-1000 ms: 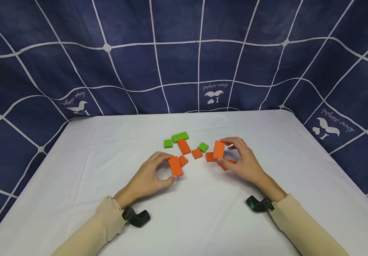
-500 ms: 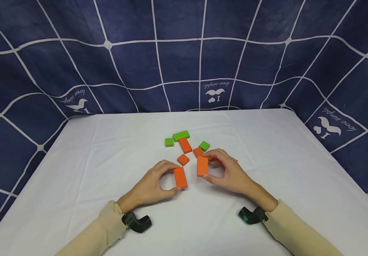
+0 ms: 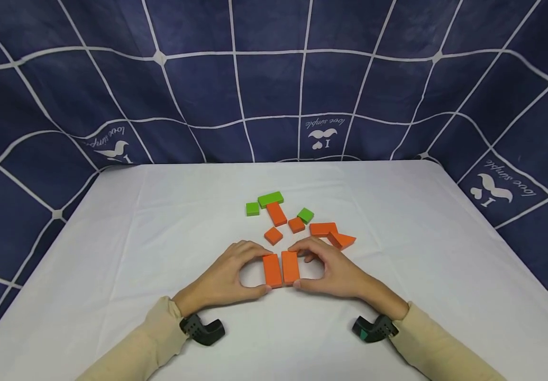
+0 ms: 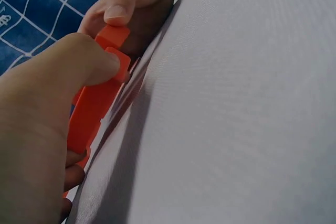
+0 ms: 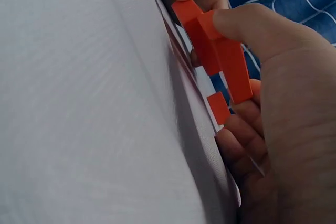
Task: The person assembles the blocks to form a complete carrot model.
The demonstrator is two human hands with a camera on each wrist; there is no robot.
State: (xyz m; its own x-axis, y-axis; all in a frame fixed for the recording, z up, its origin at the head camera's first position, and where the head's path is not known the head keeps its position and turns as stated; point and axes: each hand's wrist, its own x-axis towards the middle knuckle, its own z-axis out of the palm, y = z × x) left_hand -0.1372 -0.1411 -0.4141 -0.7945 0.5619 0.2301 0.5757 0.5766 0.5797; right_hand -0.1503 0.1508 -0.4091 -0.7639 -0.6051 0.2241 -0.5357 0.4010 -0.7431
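Note:
My left hand (image 3: 226, 274) pinches an orange rectangular block (image 3: 272, 271) lengthwise between thumb and fingers. Opposite it, my right hand (image 3: 337, 271) holds a second orange rectangular block (image 3: 290, 268) the same way. In the head view the two blocks stand side by side with a narrow gap between them, low over the cloth or on it. The left wrist view shows the left block's long side (image 4: 92, 111) under the thumb. From the right wrist, the right block (image 5: 235, 69) partly overlaps the other one.
Just beyond the hands lie small orange blocks (image 3: 273, 236), an orange rectangular block (image 3: 276, 214) and an orange triangular block (image 3: 342, 240) beside another orange piece (image 3: 323, 229). Green blocks (image 3: 271, 199) lie farther back. A white cloth (image 3: 183, 201) covers the table; a dark blue checked curtain (image 3: 264, 90) surrounds it.
Both hands have drawn toward the person and toward each other, carrying their orange blocks side by side. The right hand moved farther, leftward, uncovering the orange pieces on the right.

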